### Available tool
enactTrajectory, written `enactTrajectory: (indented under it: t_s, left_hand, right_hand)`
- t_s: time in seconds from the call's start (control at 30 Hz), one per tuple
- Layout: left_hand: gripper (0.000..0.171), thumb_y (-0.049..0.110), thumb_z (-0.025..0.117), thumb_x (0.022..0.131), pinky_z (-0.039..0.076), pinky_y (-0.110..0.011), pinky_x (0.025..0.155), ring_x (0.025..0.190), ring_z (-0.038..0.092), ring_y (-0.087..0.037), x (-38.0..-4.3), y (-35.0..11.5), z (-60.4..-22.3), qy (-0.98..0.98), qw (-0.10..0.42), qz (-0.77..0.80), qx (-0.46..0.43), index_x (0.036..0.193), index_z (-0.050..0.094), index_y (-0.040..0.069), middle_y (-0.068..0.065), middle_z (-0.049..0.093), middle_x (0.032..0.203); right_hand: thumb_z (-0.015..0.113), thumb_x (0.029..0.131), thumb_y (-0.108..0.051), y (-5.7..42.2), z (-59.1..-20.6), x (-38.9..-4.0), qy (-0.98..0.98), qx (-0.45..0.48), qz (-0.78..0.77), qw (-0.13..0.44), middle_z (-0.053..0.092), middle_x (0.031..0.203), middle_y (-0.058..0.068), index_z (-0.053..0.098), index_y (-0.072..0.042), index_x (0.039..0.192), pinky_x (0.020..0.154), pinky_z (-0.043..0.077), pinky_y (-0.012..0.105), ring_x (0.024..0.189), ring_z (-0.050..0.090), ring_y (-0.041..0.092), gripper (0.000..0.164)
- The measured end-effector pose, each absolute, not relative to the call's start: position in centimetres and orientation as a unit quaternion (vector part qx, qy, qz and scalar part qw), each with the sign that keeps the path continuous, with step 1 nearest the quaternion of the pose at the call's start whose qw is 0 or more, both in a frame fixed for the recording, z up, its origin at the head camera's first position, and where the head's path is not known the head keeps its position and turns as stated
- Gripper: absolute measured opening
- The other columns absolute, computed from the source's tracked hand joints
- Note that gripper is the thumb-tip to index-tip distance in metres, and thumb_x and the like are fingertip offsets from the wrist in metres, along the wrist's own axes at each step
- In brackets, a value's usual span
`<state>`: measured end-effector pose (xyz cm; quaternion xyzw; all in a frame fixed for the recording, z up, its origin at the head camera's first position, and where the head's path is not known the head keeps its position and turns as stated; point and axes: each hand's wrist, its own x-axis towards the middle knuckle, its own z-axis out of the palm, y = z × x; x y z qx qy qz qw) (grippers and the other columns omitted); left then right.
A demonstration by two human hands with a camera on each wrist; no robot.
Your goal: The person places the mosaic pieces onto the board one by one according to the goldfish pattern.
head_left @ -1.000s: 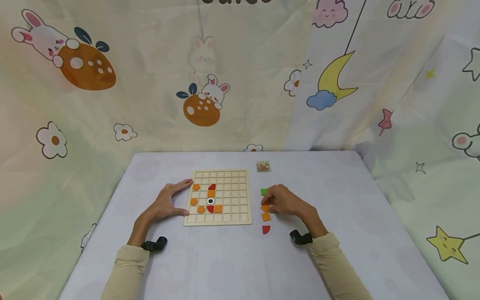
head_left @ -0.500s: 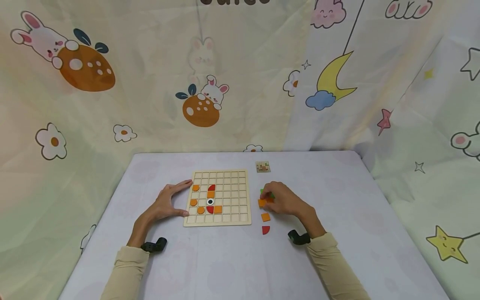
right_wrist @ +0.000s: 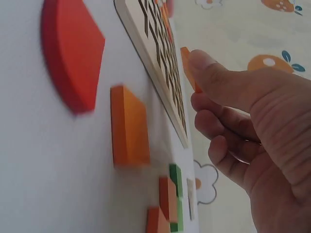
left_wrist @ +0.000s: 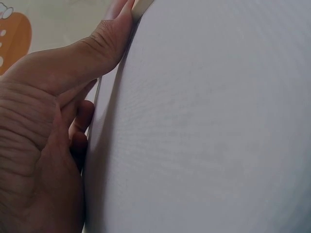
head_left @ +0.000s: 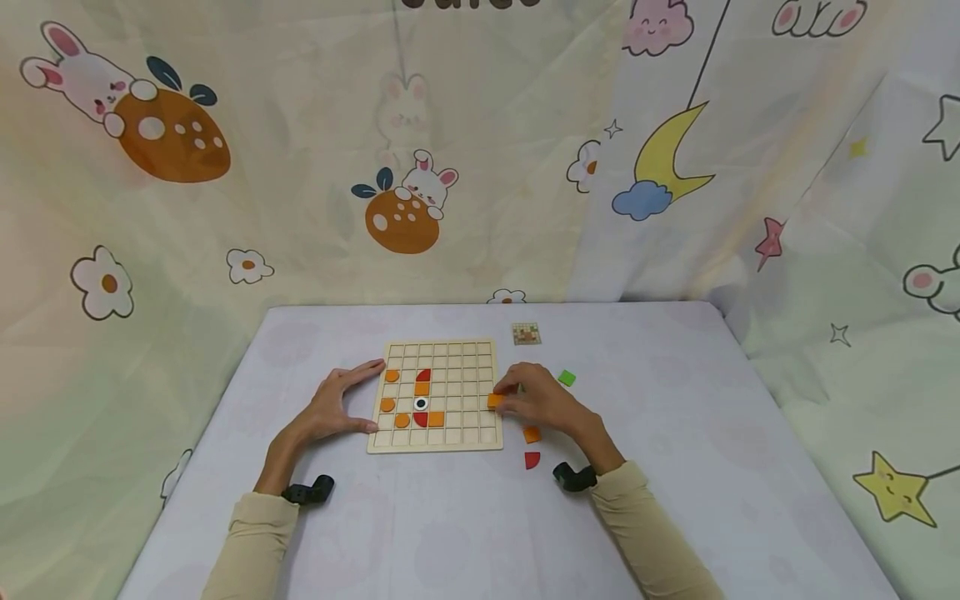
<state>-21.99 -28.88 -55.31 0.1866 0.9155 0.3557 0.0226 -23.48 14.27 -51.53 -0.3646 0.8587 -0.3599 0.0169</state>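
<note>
My right hand (head_left: pixel 543 398) pinches an orange square tile (head_left: pixel 495 402) between thumb and fingers, just above the right edge of the wooden grid board (head_left: pixel 472 435). In the right wrist view, the pinched tile (right_wrist: pixel 189 70) is tilted and off the table. At the board's left edge, my left hand (head_left: pixel 330 407) touches the frame with spread thumb and forefinger. On the board lie orange round tiles (head_left: pixel 387 405), orange squares (head_left: pixel 436 419), red quarter-circles (head_left: pixel 423 376) and a white tile with a black dot (head_left: pixel 421 404).
Right of the board lie a loose orange square (head_left: pixel 532 434), a red quarter-circle (head_left: pixel 532 460) and a green tile (head_left: pixel 567 377). More orange (right_wrist: pixel 167 199) and green tiles (right_wrist: pixel 176 178) show in the right wrist view. A small patterned card (head_left: pixel 527 333) lies behind.
My right hand has picked up an orange square tile and moved left with it to the board's edge. A green tile has come into view behind it. My left hand stays put.
</note>
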Motion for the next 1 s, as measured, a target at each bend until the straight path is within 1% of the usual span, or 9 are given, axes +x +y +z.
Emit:
enactTrajectory:
  t_s: [0.23, 0.33, 0.47, 0.57, 0.67, 0.8, 1.0]
  left_hand:
    - [0.114, 0.042, 0.104, 0.067, 0.036, -0.050, 0.102, 0.130, 0.047, -0.029, -21.8, -28.9, -55.2, 0.915, 0.029, 0.356, 0.186, 0.164, 0.051, 0.015, -0.010, 0.045, 0.175]
    - [0.115, 0.043, 0.104, 0.067, 0.036, -0.050, 0.102, 0.130, 0.047, -0.028, -21.7, -29.0, -55.1, 0.919, 0.026, 0.351, 0.179, 0.165, 0.051, 0.016, -0.010, 0.045, 0.175]
    - [0.114, 0.043, 0.104, 0.067, 0.035, -0.049, 0.102, 0.136, 0.047, -0.032, -21.8, -29.0, -55.2, 0.920, 0.016, 0.348, 0.182, 0.164, 0.051, 0.014, -0.012, 0.045, 0.174]
    - [0.113, 0.043, 0.104, 0.068, 0.035, -0.050, 0.102, 0.141, 0.047, -0.034, -21.9, -28.9, -55.3, 0.917, 0.016, 0.351, 0.188, 0.164, 0.051, 0.012, -0.012, 0.045, 0.174]
    - [0.114, 0.044, 0.104, 0.068, 0.035, -0.050, 0.103, 0.139, 0.048, -0.034, -21.9, -28.9, -55.2, 0.918, 0.020, 0.351, 0.184, 0.164, 0.051, 0.013, -0.011, 0.044, 0.175]
    - [0.113, 0.043, 0.103, 0.068, 0.036, -0.052, 0.103, 0.132, 0.048, -0.032, -22.0, -28.9, -55.2, 0.919, 0.025, 0.349, 0.179, 0.164, 0.051, 0.014, -0.011, 0.043, 0.175]
    - [0.113, 0.042, 0.103, 0.068, 0.035, -0.051, 0.103, 0.130, 0.047, -0.030, -22.0, -28.9, -55.2, 0.919, 0.025, 0.348, 0.182, 0.165, 0.050, 0.016, -0.011, 0.044, 0.175]
  right_hand:
    - [0.090, 0.090, -0.015, 11.4, -51.9, -24.1, 0.851, -0.381, -0.363, 0.012, 0.080, 0.096, 0.002, 0.085, -0.006, 0.108, 0.078, 0.053, 0.028, 0.085, 0.065, 0.017, 0.021]
    - [0.089, 0.092, -0.015, 10.0, -51.9, -24.4, 0.846, -0.383, -0.371, 0.023, 0.080, 0.097, 0.003, 0.085, -0.005, 0.109, 0.079, 0.052, 0.028, 0.086, 0.065, 0.018, 0.021]
    - [0.088, 0.093, -0.015, 8.2, -51.9, -24.8, 0.841, -0.385, -0.377, 0.036, 0.081, 0.099, 0.005, 0.084, -0.004, 0.111, 0.081, 0.054, 0.031, 0.088, 0.065, 0.016, 0.021]
    - [0.088, 0.093, -0.013, 7.2, -52.0, -24.9, 0.840, -0.388, -0.376, 0.042, 0.081, 0.100, 0.007, 0.085, -0.003, 0.109, 0.081, 0.054, 0.030, 0.088, 0.066, 0.016, 0.020]
    - [0.088, 0.093, -0.013, 6.5, -52.3, -24.9, 0.846, -0.384, -0.367, 0.048, 0.082, 0.102, 0.006, 0.085, -0.005, 0.109, 0.083, 0.053, 0.028, 0.090, 0.067, 0.015, 0.018]
    - [0.087, 0.094, -0.014, 5.9, -52.5, -25.0, 0.854, -0.375, -0.356, 0.061, 0.082, 0.104, 0.003, 0.085, -0.007, 0.110, 0.088, 0.053, 0.028, 0.094, 0.067, 0.014, 0.017]
    - [0.086, 0.095, -0.013, 5.4, -52.1, -25.1, 0.851, -0.377, -0.360, 0.070, 0.081, 0.104, 0.004, 0.085, -0.006, 0.111, 0.085, 0.053, 0.028, 0.093, 0.067, 0.016, 0.017]
